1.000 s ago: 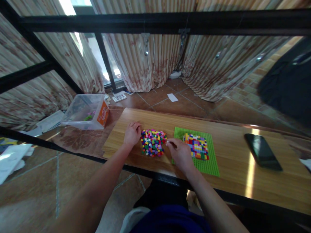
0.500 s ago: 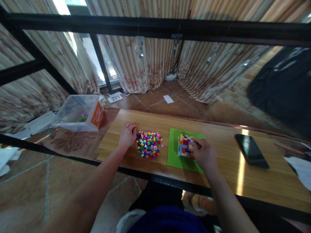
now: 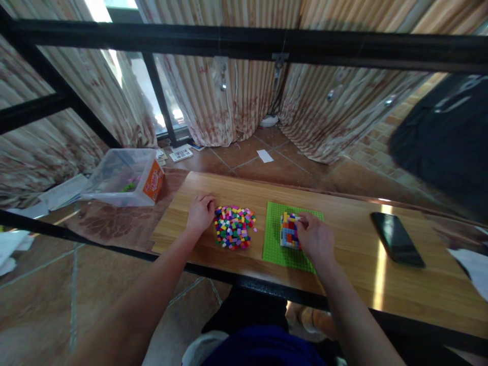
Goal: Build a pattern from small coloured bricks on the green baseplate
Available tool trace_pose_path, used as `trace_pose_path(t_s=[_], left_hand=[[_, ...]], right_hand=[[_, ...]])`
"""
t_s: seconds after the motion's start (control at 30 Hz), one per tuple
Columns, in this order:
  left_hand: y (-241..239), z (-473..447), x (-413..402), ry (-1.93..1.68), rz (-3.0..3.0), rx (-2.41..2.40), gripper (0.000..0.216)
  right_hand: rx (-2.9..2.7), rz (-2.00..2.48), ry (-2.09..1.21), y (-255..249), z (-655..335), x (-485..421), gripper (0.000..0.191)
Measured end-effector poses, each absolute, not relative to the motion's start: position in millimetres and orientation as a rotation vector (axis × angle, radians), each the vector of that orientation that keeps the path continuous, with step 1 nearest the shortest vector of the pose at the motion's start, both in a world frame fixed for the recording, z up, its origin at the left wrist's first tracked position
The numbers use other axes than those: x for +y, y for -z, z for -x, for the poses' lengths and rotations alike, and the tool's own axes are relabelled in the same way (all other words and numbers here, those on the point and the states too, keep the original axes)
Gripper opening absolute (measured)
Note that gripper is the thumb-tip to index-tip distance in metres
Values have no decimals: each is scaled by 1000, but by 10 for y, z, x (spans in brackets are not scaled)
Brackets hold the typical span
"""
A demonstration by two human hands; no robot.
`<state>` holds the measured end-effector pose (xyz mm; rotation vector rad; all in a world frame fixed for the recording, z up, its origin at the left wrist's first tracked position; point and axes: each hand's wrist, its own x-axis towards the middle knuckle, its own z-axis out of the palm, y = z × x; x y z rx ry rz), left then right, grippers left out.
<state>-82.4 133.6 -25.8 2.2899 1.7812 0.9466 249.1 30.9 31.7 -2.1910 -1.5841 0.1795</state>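
A pile of small coloured bricks (image 3: pixel 233 226) lies on the wooden table (image 3: pixel 354 249). My left hand (image 3: pixel 200 212) rests beside the pile's left edge with its fingers curled, holding nothing that I can see. To the right lies a green baseplate (image 3: pixel 275 245) carrying a patch of mixed-colour bricks (image 3: pixel 287 230). My right hand (image 3: pixel 314 236) sits over that patch, its fingertips pinched at the patch's top edge on a small brick that is mostly hidden.
A black phone (image 3: pixel 396 232) lies on the table to the right. A clear plastic box with an orange label (image 3: pixel 125 177) stands to the left on a marbled surface. A black metal frame (image 3: pixel 244 43) crosses overhead, curtains behind. A dark object (image 3: pixel 446 137) looms at right.
My right hand moved from the loose pile over to the brick patch on the baseplate and now presses at its top edge. The left hand stayed beside the pile.
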Motion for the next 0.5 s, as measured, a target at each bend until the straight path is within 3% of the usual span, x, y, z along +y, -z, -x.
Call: trace_pose_path(t_s=[0.5], left_hand=[[206, 808, 1314, -946, -2261, 1771, 23]], right_hand=[[-1295, 2058, -229, -271, -2573, 310, 35]])
